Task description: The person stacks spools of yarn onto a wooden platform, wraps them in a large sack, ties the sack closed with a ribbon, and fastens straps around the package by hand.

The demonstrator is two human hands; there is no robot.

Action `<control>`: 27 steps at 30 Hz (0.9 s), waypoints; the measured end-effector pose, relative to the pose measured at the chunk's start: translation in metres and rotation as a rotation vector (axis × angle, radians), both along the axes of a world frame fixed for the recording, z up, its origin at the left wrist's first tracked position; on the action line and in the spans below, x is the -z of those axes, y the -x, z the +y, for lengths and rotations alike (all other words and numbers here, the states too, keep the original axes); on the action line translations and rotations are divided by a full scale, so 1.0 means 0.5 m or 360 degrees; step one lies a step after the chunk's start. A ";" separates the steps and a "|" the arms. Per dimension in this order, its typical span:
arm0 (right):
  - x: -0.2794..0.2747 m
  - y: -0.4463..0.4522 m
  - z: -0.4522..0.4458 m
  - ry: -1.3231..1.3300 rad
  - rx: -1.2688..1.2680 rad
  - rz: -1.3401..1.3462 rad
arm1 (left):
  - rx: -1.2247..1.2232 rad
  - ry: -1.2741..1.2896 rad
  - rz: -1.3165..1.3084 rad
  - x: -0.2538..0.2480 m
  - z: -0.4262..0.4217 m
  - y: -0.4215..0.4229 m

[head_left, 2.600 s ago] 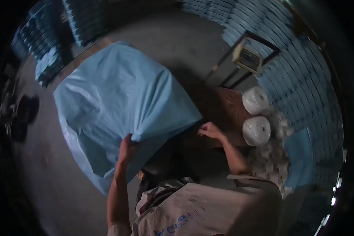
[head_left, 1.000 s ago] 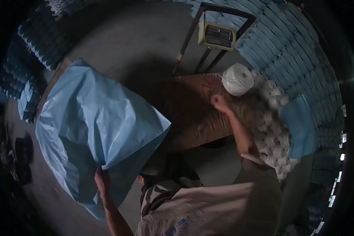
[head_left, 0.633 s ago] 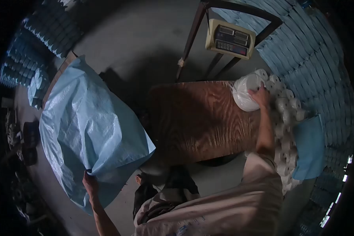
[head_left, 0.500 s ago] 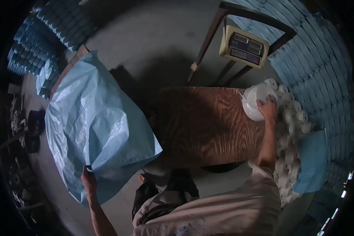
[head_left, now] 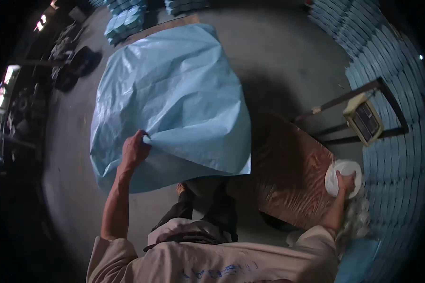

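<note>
Near side of blue sheet (head_left: 179,94) pinched by left hand (head_left: 135,150), fingers closed. At right end of wooden board (head_left: 293,179), white roll (head_left: 334,175) gripped by right hand's (head_left: 346,183) fingers. Roll-grasping judged underway; for any lift, firm hold needed.

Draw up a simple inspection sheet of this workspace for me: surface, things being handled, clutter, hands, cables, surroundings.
Surface: a wooden board with bold grain, partly in shadow.
Things handled: creased blue sheeting, perhaps a sack, spread left of the board; a white roll at the board's right end.
Clutter: a pile of whitish pieces below the roll, partly hidden by the arm.
Hands: left hand pinches a gathered fold of the sheeting; right hand is on the roll, grip unclear.
Cables: nothing seen.
Surroundings: dim light; a dark frame bearing a cream box with a dark panel; blue stacks along the right.
</note>
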State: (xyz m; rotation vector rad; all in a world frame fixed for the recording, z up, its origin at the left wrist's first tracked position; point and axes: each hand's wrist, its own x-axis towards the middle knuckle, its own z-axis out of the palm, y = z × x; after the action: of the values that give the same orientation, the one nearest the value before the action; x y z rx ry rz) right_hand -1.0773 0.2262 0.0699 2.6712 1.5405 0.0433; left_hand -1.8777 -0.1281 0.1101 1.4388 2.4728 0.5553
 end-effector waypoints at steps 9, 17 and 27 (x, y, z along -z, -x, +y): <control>-0.005 0.388 -0.449 0.0298 0.0153 0.3261 | 0.0192 -0.0401 -0.0019 -0.190 0.030 -0.007; -0.119 1.274 -0.464 -0.0016 -0.2384 0.1997 | 0.0420 -0.0379 -0.0243 -0.201 0.009 -0.053; -0.007 1.201 -0.596 0.1629 -0.2626 -0.0194 | 0.0538 -0.0185 -0.0681 0.054 -0.119 -0.010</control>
State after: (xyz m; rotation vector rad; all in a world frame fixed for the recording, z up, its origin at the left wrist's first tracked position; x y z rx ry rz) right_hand -1.6779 -0.0716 0.0732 0.3132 2.2488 -0.3631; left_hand -1.8726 -0.1876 0.0832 1.5435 1.8510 0.8402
